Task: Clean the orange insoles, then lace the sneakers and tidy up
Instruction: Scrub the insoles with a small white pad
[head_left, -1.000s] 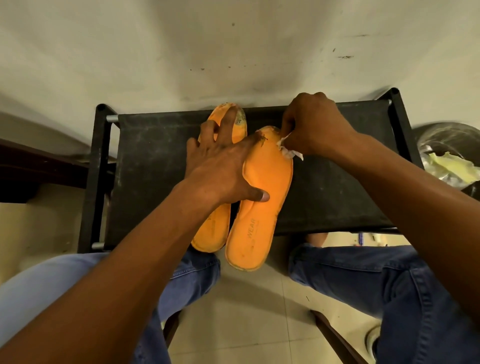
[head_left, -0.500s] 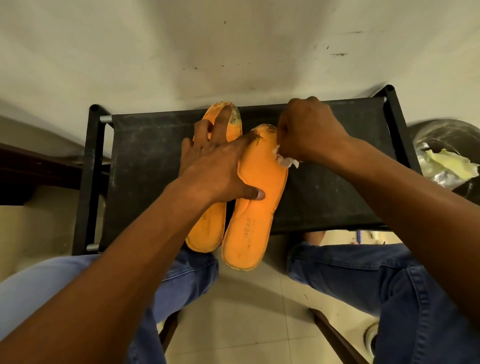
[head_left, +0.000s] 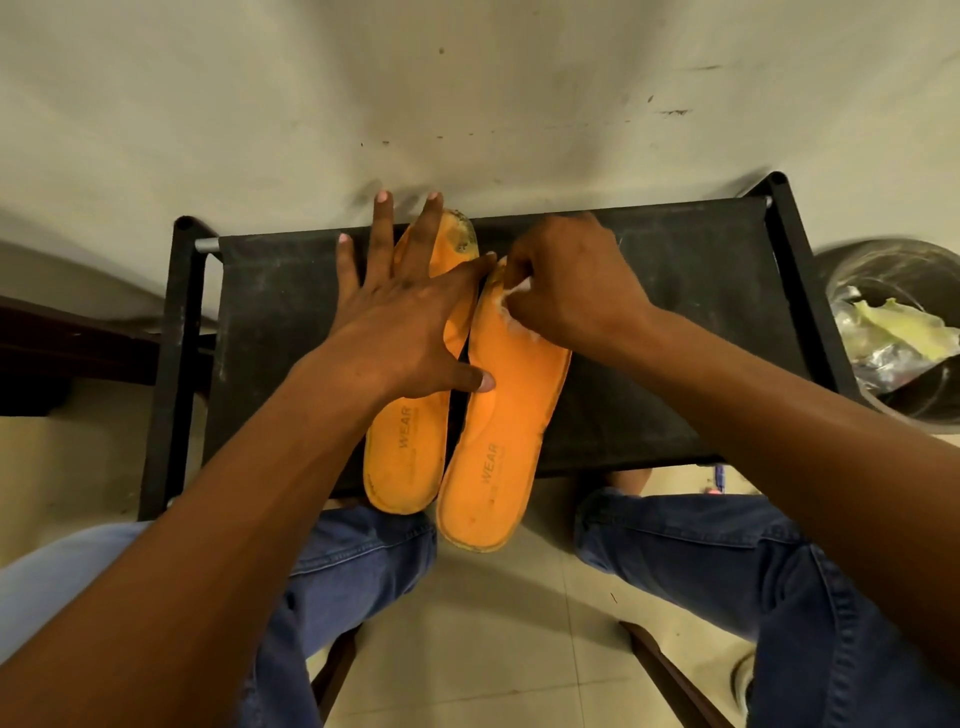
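Note:
Two orange insoles lie side by side on a black fabric-topped stand (head_left: 649, 364), heels overhanging its near edge. The left insole (head_left: 405, 457) has a dirty grey toe. My left hand (head_left: 400, 322) lies flat across it with fingers spread and straight, the thumb touching the right insole (head_left: 498, 441). My right hand (head_left: 566, 286) pinches a small white tissue (head_left: 514, 291) and holds it against the toe end of the right insole. No sneakers or laces are in view.
A bin (head_left: 904, 332) lined with clear plastic and holding crumpled waste stands right of the stand. A scuffed pale wall rises behind. My jeans-clad knees (head_left: 727, 571) sit under the stand's near edge, above a tiled floor. Dark furniture is at the left.
My left hand has slid up and spread flat over the left insole. The right insole has shifted right, opening a gap between the two. My right hand keeps the tissue at the toe.

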